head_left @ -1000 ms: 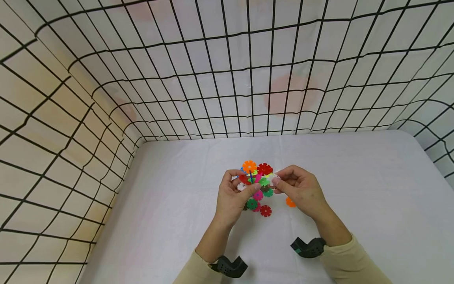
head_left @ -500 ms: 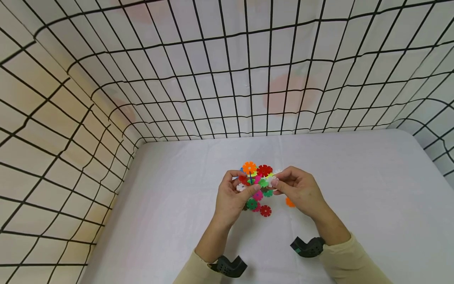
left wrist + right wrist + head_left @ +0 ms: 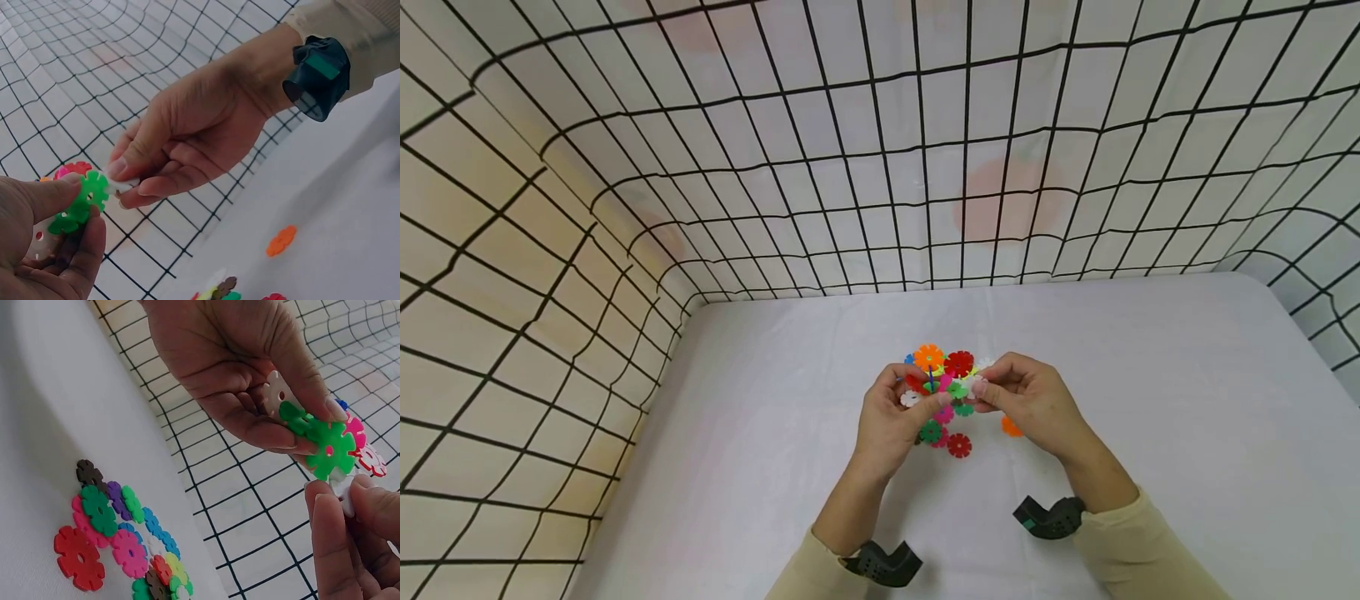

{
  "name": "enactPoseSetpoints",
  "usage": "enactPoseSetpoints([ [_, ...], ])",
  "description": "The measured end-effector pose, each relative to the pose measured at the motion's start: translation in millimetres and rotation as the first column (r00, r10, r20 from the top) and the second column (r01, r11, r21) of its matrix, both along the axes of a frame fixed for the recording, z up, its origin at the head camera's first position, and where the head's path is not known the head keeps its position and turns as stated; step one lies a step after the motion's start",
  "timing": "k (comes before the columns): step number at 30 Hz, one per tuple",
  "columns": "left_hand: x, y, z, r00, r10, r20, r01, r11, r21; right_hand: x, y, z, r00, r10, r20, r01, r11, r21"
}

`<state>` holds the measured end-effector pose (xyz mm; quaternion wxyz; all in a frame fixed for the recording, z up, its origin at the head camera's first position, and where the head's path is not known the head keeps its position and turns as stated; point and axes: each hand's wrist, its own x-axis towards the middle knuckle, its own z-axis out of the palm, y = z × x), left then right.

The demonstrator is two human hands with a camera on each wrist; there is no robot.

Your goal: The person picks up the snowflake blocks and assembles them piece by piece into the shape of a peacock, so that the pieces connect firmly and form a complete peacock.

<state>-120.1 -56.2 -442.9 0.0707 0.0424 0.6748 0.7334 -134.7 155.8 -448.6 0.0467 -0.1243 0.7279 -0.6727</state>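
Note:
In the head view my left hand [image 3: 887, 417] grips a cluster of joined plastic snowflake discs, thumb on one side and fingers behind. A bright green disc [image 3: 331, 450] stands out from its thumb tip, with another green disc, a white disc [image 3: 275, 395] and pink and red ones around it. My right hand [image 3: 1033, 404] pinches a white snowflake disc [image 3: 342, 490] between thumb and fingers. That disc meets the edge of the bright green disc, seen edge-on in the left wrist view. The fingers cover much of the cluster and part of the white disc.
Several loose snowflake discs lie on the white tabletop [image 3: 737, 467] below the hands, among them a red disc [image 3: 79, 557], a dark green disc [image 3: 99, 510] and a pink disc [image 3: 129, 553]. An orange disc [image 3: 281, 241] lies apart. Black wire mesh [image 3: 880, 154] encloses the back and sides.
Both hands keep nearly the same place and grip, the white disc staying at the green disc's edge. The head view has shifted slightly.

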Motion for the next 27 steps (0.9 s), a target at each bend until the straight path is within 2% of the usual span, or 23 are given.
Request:
enactPoseSetpoints([
  [6,0.3,1.5,-0.6,1.000,0.004,-0.013,-0.004,1.000,-0.014,-0.5,0,-4.3,0.999,0.009,-0.033,-0.010,0.999,-0.033],
  [12,1.4,2.5,-2.2,1.000,0.006,-0.024,-0.005,0.999,0.037,-0.1,-3,-10.3,0.994,0.030,-0.101,-0.044,0.990,-0.134],
  [15,1.3,1.9,-3.3,1.000,0.002,-0.021,-0.001,0.999,0.054,0.3,-5,-9.7,0.995,0.017,-0.099,-0.030,0.991,-0.130],
  [19,-2.0,0.1,-4.8,1.000,-0.022,0.010,0.022,1.000,0.014,-1.6,-3,-5.0,1.000,-0.012,-0.022,0.012,1.000,-0.012],
  [22,-5.4,-2.1,-6.6,0.998,-0.041,0.037,0.042,0.999,-0.019,-4.8,6,-2.2,0.998,-0.006,0.059,-0.003,0.986,0.166],
  [25,-6.9,-4.1,-8.0,0.997,-0.057,0.053,0.058,0.998,-0.026,-8.3,18,-3.6,0.992,0.024,0.121,-0.068,0.926,0.372],
  [27,-6.6,-4.4,-8.1,0.997,-0.065,0.052,0.067,0.997,-0.038,-10.6,25,-7.5,0.987,0.050,0.152,-0.120,0.861,0.495],
])
